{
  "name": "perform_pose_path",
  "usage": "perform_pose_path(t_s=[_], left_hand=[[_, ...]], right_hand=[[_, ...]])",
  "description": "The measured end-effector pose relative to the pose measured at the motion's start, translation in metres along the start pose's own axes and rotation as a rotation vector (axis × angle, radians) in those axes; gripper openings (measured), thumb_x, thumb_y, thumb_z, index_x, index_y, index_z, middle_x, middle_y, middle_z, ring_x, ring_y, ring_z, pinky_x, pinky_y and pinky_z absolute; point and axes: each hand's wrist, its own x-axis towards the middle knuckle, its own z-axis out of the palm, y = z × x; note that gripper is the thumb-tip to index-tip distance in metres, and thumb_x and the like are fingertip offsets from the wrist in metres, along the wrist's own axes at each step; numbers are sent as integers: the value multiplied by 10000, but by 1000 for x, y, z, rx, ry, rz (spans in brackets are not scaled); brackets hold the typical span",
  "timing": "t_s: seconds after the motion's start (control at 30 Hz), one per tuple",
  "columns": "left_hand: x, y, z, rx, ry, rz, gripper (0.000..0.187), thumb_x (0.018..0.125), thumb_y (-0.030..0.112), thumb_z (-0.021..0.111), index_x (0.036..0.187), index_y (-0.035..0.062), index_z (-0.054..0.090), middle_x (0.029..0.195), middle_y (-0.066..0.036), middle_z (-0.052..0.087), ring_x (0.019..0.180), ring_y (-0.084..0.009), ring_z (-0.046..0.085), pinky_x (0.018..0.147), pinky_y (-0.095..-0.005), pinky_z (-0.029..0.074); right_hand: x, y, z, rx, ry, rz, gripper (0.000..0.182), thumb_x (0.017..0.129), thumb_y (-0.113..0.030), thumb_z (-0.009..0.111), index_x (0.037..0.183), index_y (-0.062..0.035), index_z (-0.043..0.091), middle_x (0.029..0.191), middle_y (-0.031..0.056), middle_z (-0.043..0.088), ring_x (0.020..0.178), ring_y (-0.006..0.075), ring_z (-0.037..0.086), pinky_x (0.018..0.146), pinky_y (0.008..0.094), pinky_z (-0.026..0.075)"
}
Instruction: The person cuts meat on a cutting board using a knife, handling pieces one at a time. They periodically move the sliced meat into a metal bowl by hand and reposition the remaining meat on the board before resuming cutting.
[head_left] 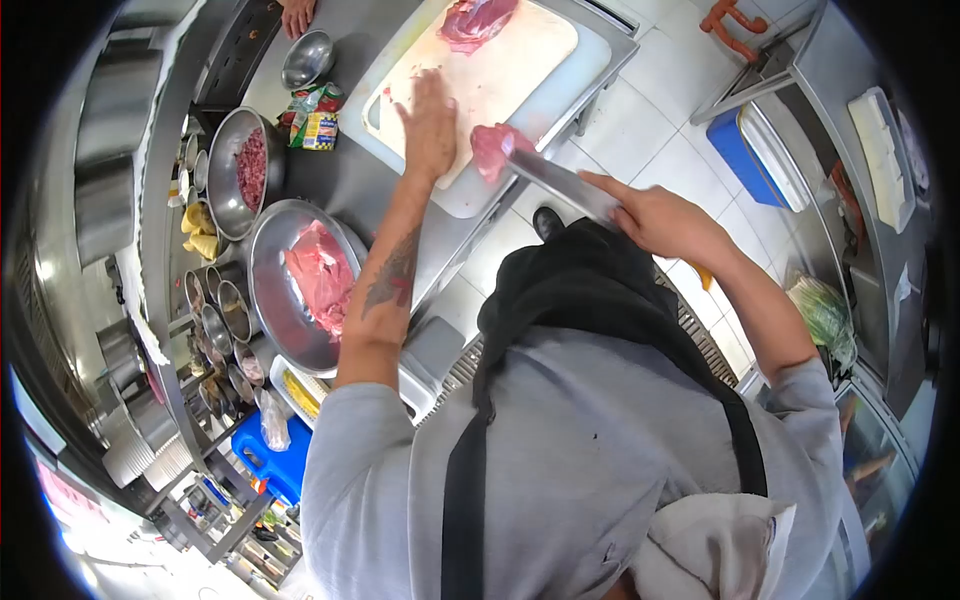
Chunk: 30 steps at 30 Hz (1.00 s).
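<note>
My left hand (429, 128) lies with its fingers stretched out over the white cutting board (535, 55), slightly blurred. In my right hand (665, 222) is a knife (565, 183), its broad blade pointing left toward the board's near edge. A chunk of raw meat (496, 152) is at the blade's tip, overlapping the board's edge. Farther up the board rests a larger piece of raw meat (478, 22).
Left of the board stand a metal bowl of large meat pieces (262, 300), a bowl of chopped meat (222, 200), a small metal bowl (308, 58) and colourful packets (318, 128). Another person's hand (297, 17) shows at the top. A blue cooler (745, 155) sits at right.
</note>
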Motion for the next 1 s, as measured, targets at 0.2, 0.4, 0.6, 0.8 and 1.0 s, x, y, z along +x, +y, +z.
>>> perform_pose_path(t_s=[0.2,0.4,0.6,0.8,1.0], left_hand=[[-41,60,-33,22,-10,-141,529,951,391,771,1385,103,679,1195,-201,741,1127,-367,705,950,-442,554],[-22,68,-7,-71,126,-235,378,931,405,772,1051,47,741,876,-173,748,809,-329,742,761,-441,585],[-28,13,-3,-206,329,-444,307,827,271,878,850,30,688,749,-92,721,669,-186,692,671,-337,567],[13,-21,-45,-721,380,-413,198,803,194,871,857,63,731,819,-81,760,713,-167,718,697,-316,570],[-32,-48,-64,-130,300,-524,141,884,70,750,1015,74,802,959,-149,798,937,-247,788,813,-340,598]], right_hand=[[39,-9,4,-50,121,-37,627,1058,-192,511,1649,-308,337,814,266,707,787,465,710,759,568,560],[27,-26,14,-192,160,-45,618,1053,-181,512,1645,-276,361,790,273,704,732,462,705,713,571,561],[27,-31,-2,-145,192,-21,602,1052,-172,502,1633,-261,375,785,293,699,762,480,713,752,579,564],[42,-22,-32,-116,413,-3,590,1064,-197,509,1630,-271,357,895,301,729,852,501,712,810,587,559],[50,-5,-23,-31,439,-40,506,1055,-265,561,1524,-93,475,904,321,723,883,503,716,834,551,561]])
